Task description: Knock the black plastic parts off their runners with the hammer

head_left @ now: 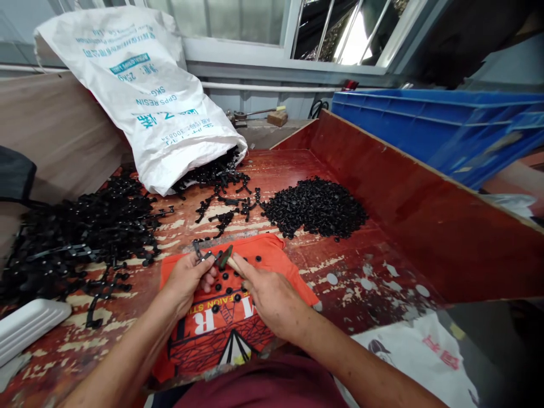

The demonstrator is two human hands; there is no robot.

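Hands: left [187, 279] pinching black part [207, 256] | right [274, 300] gripping bladed tool [225, 258] | white sack [170, 79], upside-down: "GPPS RESIN" | orange cloth [272, 248]: "FAION"

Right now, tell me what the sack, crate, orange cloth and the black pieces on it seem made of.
Sack: likely woven plastic, dull white, creased and printed.
Crate: hard plastic, probably, smooth blue with raised ribs.
Cloth: soft matte fabric, wrinkled; fibre unclear.
Black pieces: perhaps moulded plastic, judging by their uniform rounded shapes.
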